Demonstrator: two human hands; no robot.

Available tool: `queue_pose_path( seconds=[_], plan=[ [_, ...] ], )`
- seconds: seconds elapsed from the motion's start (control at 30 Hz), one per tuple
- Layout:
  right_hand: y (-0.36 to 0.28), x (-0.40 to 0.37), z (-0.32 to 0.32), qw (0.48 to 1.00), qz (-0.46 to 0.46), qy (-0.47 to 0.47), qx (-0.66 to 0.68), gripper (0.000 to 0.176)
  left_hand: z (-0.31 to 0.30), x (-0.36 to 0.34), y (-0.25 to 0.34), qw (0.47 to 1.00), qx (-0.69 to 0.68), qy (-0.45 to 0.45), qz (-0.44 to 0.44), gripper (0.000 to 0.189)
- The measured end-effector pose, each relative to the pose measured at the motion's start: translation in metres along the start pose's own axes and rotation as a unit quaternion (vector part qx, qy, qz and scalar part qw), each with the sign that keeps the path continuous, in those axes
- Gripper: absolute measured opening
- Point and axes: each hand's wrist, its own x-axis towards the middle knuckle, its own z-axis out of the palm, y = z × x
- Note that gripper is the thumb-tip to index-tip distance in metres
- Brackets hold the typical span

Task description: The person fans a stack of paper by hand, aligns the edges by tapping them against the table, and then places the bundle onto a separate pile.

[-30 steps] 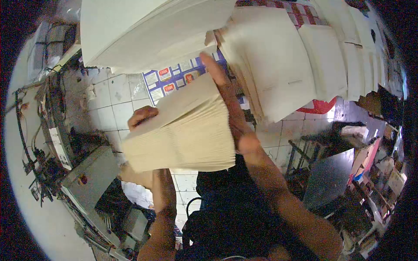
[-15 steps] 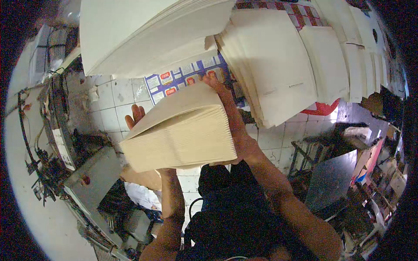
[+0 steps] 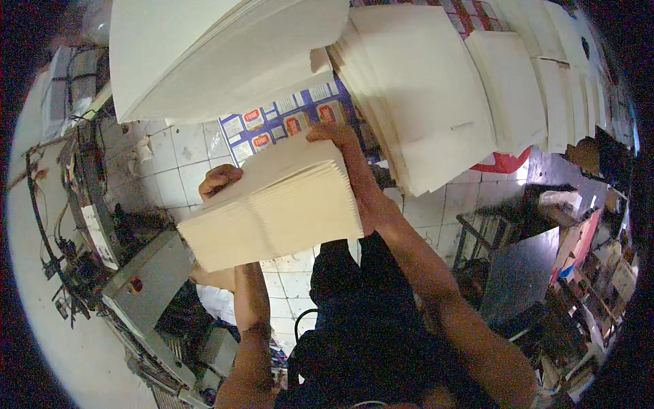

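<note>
A thick stack of cream paper is held up in front of my body, its layered edge facing me. My left hand curls its fingers over the far left side, with the palm hidden under the stack. My right hand grips the right side, fingers bent over the far corner. Just beyond the stack lies a blue printed sheet with red labels. Large piles of pale paper stand past my hands, one pile at the upper left and another at the right.
More paper stacks line up toward the upper right. Below is a white tiled floor. Grey machinery with cables stands at the left. A metal panel and clutter are at the right.
The fingers of both hands have bent down onto the paper. The gap under the stack's top layers has narrowed, and the stack has shifted slightly left in view.
</note>
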Motion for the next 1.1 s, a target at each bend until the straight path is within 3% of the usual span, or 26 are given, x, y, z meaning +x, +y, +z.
queue_pose_path(
  seconds=[0.1, 0.23, 0.37, 0.43, 0.47, 0.53, 0.63, 0.73, 0.77, 0.87, 0.9, 1.0, 1.07, 1.1],
  plan=[
    [0.009, 0.006, -0.013, 0.989, 0.008, -0.045, 0.14, 0.075, 0.0, -0.006, -0.004, 0.999, 0.04, 0.004, 0.013, 0.037],
    [0.02, 0.001, 0.004, 0.999, 0.016, 0.025, 0.016, 0.075, -0.002, -0.016, -0.015, 0.998, 0.021, 0.051, -0.004, 0.045],
    [0.004, 0.001, 0.021, 0.992, 0.109, 0.051, 0.048, 0.102, -0.022, -0.042, -0.013, 0.967, -0.141, 0.169, -0.126, 0.053],
    [-0.03, 0.001, 0.025, 0.995, 0.024, 0.079, -0.049, 0.09, -0.034, -0.05, 0.012, 0.923, -0.24, 0.221, -0.204, 0.057],
    [-0.045, -0.001, 0.026, 0.995, 0.088, 0.043, -0.036, 0.082, -0.032, -0.049, 0.027, 0.926, -0.211, 0.224, -0.218, 0.059],
    [-0.06, -0.003, 0.027, 0.988, 0.104, 0.021, -0.114, 0.077, -0.02, -0.033, 0.051, 0.941, -0.078, 0.215, -0.251, 0.066],
    [-0.047, -0.024, 0.027, 0.969, 0.238, -0.057, -0.045, 0.076, -0.005, -0.016, 0.062, 0.924, 0.105, 0.167, -0.326, 0.073],
    [-0.032, -0.041, 0.028, 0.945, 0.32, -0.074, -0.004, 0.07, 0.0, -0.004, 0.058, 0.862, 0.172, 0.18, -0.442, 0.075],
    [-0.033, -0.042, 0.029, 0.935, 0.346, -0.071, -0.034, 0.065, 0.002, -0.003, 0.057, 0.886, 0.151, 0.13, -0.42, 0.079],
    [-0.024, -0.034, 0.026, 0.938, 0.343, -0.048, -0.035, 0.064, 0.01, 0.008, 0.057, 0.9, 0.079, 0.14, -0.406, 0.079],
    [-0.025, -0.029, 0.023, 0.926, 0.369, -0.052, -0.064, 0.067, 0.019, 0.018, 0.07, 0.879, -0.012, 0.155, -0.45, 0.074],
    [-0.026, -0.017, 0.018, 0.926, 0.368, -0.036, -0.075, 0.07, -0.021, 0.008, 0.052, 0.882, -0.026, 0.029, -0.47, 0.066],
    [-0.023, -0.018, 0.013, 0.923, 0.371, -0.048, -0.092, 0.074, 0.008, 0.004, 0.071, 0.911, 0.122, 0.026, -0.393, 0.052],
    [-0.023, -0.021, 0.015, 0.928, 0.36, -0.032, -0.093, 0.074, -0.004, -0.004, 0.065, 0.912, 0.115, 0.021, -0.393, 0.048]
  ],
)
